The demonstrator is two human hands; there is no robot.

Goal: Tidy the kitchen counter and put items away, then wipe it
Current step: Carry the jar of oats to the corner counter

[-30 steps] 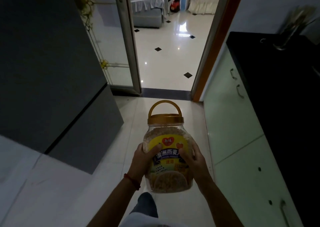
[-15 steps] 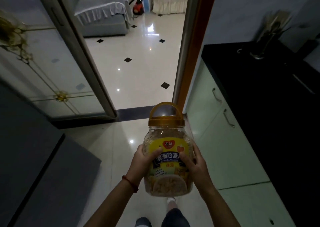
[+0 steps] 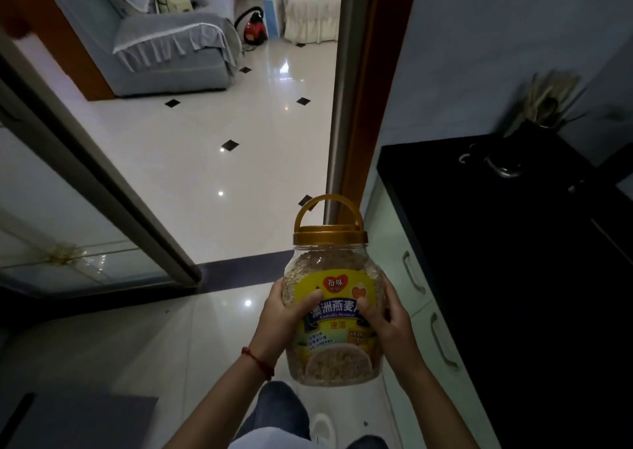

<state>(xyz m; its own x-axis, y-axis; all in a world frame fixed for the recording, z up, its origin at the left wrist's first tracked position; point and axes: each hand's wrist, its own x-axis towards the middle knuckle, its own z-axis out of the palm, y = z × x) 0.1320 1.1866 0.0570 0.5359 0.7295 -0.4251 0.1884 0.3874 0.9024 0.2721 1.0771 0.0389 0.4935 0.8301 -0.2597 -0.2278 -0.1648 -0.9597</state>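
Since half a second ago the view has swung toward the doorway: more of the bright living room shows beyond, the dark block at lower left has shrunk to a corner, and the clear plastic oatmeal jar with gold screw lid and arched gold handle (image 3: 330,308) sits a little right of its former place in the view, still held up in both hands.

Orientation: jar upright, long axis vertical with a slight lean, lid and handle at the top, yellow-and-blue printed label facing the camera.

Appearance: transparent rounded body, filled with pale oat flakes nearly to the shoulder; label carries a red heart logo, Chinese lettering, the words "Australia Oatmeal" and a picture of a bowl of oats.

Location: carried in the air above the glossy white tiled floor (image 3: 191,160), just left of the black-topped desk (image 3: 496,277) with pale green cabinet fronts (image 3: 404,297).

Grip: left hand (image 3: 281,325), with a red cord bracelet (image 3: 257,363) at the wrist, pressed to the jar's left side, thumb across the label; right hand (image 3: 390,325) closed on the right side, thumb on the label.

Count: one jar; two hands; two bar handles visible on the cabinet fronts; one dark holder of utensils (image 3: 544,112) at the desk's far end, blurred; one grey sofa (image 3: 164,37) and one red vacuum cleaner (image 3: 255,30) in the far room.
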